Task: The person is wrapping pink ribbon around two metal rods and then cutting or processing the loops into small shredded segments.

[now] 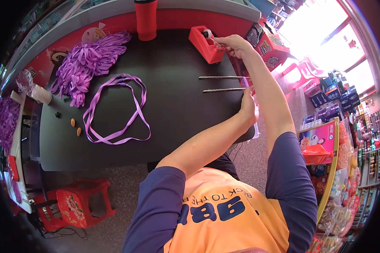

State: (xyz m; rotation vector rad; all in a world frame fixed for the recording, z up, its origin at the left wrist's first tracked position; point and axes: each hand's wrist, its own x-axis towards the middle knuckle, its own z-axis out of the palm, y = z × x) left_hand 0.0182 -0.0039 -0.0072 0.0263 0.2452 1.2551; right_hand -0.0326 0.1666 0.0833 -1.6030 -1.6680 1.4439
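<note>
A red tape dispenser (207, 45) with a roll of clear tape stands at the table's far right. My right hand (235, 45) reaches over its front end, thumb and fingers pinched at the tape. Nearer to me, two thin, spiral-grooved metal rods (219, 77) lie roughly parallel, pointing left from the table's right edge. A short piece of purple ribbon (245, 81) shows at their right ends. My left hand (250, 107) is closed there beside the nearer rod, its fingertips at the ribbon and partly hidden. A loop of purple ribbon (144, 122) lies on the middle left.
A heap of purple ribbons (86, 63) covers the far left of the black table (173, 105). Two brown oval pieces (73, 122) and a small black piece (58, 114) lie near the left edge. A red tumbler (146, 21) stands at the back; a red stool (82, 202) is below left.
</note>
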